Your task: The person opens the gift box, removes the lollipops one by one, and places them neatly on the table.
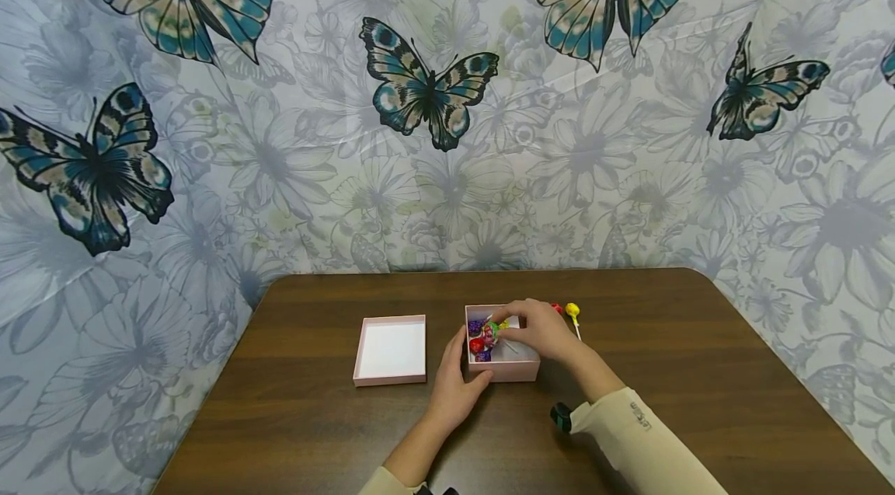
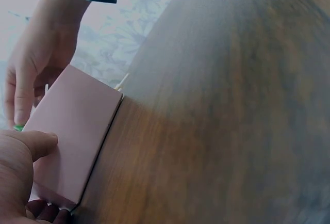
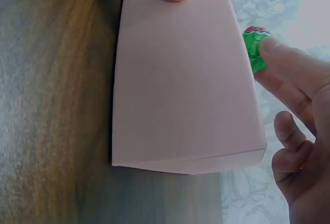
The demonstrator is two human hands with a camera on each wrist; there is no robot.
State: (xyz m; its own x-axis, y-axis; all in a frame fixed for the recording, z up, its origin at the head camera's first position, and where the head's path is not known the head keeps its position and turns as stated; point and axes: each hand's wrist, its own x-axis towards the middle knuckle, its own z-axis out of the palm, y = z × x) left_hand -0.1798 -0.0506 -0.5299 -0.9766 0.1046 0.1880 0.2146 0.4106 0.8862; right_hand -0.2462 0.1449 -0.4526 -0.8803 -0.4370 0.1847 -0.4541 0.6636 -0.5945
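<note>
While a backdrop (image 1: 587, 192) printed with teal butterflies rises beyond both hands, a dark wooden surface (image 1: 301, 433) spreads beneath them. Just right of the left hand (image 1: 454, 390) and below the right hand (image 1: 548, 332) stands an open pink box (image 1: 505, 374); the left hand grasps it, thumb on the near wall and fingers along the left side. To the left of that hand, apart from it, lies a shallow tray (image 1: 390, 349) with a white inside. Reaching over the box's far right corner, the right hand pinches a green-wrapped candy (image 3: 254, 51) between thumb and finger. Left of those fingertips, inside the box, sit a red candy (image 1: 477, 345) and purple candies (image 1: 477, 327). Just beyond the right hand lie a yellow lollipop (image 1: 572, 310) and a partly hidden red sweet (image 1: 557, 308).
</note>
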